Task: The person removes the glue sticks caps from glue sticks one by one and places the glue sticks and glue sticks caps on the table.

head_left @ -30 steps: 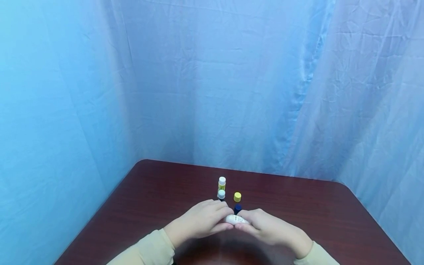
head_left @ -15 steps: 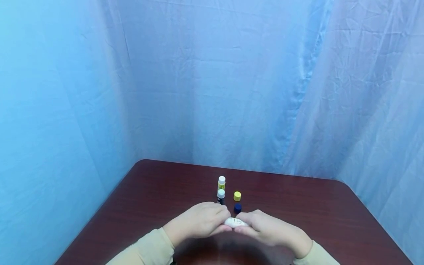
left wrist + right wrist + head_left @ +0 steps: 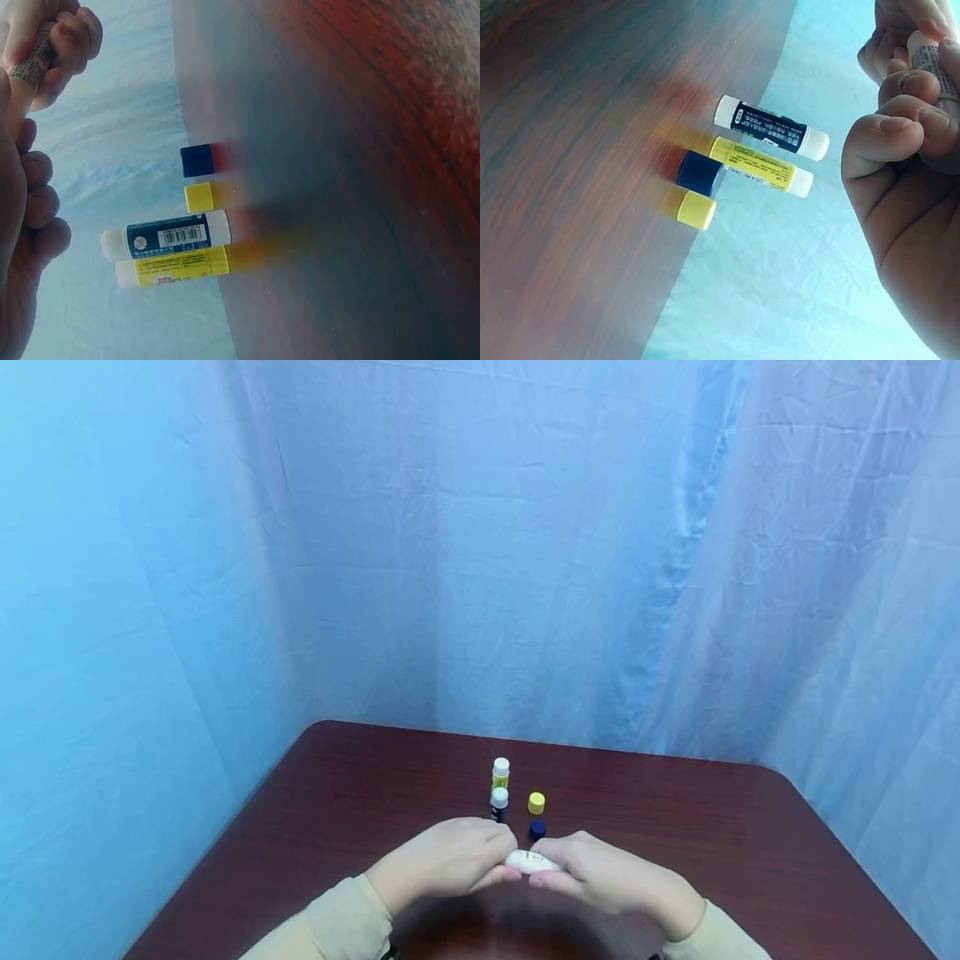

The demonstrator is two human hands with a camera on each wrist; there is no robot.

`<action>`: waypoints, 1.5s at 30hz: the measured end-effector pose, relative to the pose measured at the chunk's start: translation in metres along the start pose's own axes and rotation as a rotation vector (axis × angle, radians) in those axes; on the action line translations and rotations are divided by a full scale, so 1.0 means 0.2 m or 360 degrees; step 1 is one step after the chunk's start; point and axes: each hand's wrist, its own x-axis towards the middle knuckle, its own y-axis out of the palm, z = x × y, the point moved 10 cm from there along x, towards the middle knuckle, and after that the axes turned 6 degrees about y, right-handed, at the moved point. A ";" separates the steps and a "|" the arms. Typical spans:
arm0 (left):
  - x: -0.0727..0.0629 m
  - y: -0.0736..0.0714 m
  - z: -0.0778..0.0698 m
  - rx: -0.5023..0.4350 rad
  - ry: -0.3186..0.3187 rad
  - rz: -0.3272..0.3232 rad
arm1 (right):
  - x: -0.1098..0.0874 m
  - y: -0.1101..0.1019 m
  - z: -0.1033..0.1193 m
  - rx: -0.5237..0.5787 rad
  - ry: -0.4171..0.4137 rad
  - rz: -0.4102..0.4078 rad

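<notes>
A white glue stick [image 3: 531,862] with a small printed label lies sideways between both hands, above the table. My left hand [image 3: 453,857] grips its left end, fingers curled over the far side and thumb on the near side. My right hand [image 3: 611,875] holds the other end the same way. In the right wrist view its curled fingers surround the printed tube [image 3: 928,64]. Just beyond the hands, a dark blue glue stick [image 3: 166,235] and a yellow glue stick [image 3: 180,265] stand upright, white ends up. A blue cap [image 3: 537,830] and a yellow cap [image 3: 536,802] stand right of them.
The dark red-brown table [image 3: 390,777] has rounded far corners. Pale blue curtains [image 3: 480,568] hang behind it and along both sides.
Both hands have come slightly nearer the body with the white glue stick, showing more of the dark blue stick. The label on the held stick has shifted. The standing sticks and caps stay put.
</notes>
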 end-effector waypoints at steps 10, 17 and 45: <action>-0.01 -0.01 0.05 -0.0111 -0.0049 0.0020 | 0.00 -0.05 0.00 -0.0110 0.0018 -0.0047; -0.29 -0.05 0.34 -0.0253 -0.0565 -0.0071 | -0.17 -0.25 -0.20 -0.0233 0.0293 -0.0215; -0.30 -0.09 0.32 -0.0274 -0.0535 -0.0288 | -0.18 -0.23 -0.24 -0.0209 0.0328 -0.0218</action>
